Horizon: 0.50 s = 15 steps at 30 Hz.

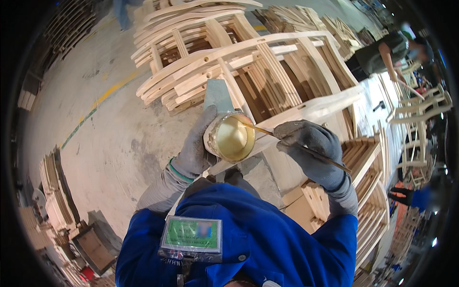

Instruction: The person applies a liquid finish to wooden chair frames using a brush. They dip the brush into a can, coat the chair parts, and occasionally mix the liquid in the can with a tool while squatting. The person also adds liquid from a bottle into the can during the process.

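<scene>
My left hand (192,146), in a grey glove, is closed around the side of a small round pot (214,142) with a crusted rim. Pale yellow liquid (231,136) shows inside it. Just beyond the pot, a flat grey-green piece (219,93) sticks out; whether my left hand grips it too is hidden. My right hand (313,149), also gloved, pinches a thin wooden stick (262,129). One end of the stick reaches over the pot's right rim, and the other passes back under my palm. Its tip is hard to make out.
Curved wooden frames (291,71) lie stacked in front of me, close beyond the pot. More slatted wooden parts (368,205) stand at my right. Wood piles (58,191) and a brown box (93,249) are at left. A co-worker (382,55) bends over pieces at far right.
</scene>
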Tool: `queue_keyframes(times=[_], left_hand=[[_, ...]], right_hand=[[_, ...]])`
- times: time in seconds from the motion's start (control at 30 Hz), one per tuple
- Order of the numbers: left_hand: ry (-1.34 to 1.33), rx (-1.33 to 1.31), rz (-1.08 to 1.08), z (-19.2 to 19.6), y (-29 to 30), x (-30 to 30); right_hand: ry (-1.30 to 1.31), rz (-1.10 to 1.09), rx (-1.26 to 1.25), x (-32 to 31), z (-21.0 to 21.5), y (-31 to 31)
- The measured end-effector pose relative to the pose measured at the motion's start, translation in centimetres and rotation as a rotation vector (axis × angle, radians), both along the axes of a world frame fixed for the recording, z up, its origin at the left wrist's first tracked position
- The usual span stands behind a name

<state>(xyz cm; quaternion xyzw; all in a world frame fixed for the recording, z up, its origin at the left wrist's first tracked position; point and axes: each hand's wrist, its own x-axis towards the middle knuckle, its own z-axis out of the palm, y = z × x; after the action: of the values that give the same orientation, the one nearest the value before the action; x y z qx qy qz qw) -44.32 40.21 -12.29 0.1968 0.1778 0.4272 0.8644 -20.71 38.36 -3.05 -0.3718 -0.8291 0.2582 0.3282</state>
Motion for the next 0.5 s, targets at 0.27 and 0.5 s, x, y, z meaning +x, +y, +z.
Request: queue_keyframes(times=[0.27, 0.5], left_hand=[[0.125, 0.004, 0.072, -1.0, -1.9, -1.0], [0.677, 0.830, 0.418, -0.3, -2.9, -1.1]], right_hand=[[0.107, -0.068, 0.196, -2.1, 0.7, -4.9], [-0.039, -0.170, 0.300, -3.9, -1.9, -5.3]])
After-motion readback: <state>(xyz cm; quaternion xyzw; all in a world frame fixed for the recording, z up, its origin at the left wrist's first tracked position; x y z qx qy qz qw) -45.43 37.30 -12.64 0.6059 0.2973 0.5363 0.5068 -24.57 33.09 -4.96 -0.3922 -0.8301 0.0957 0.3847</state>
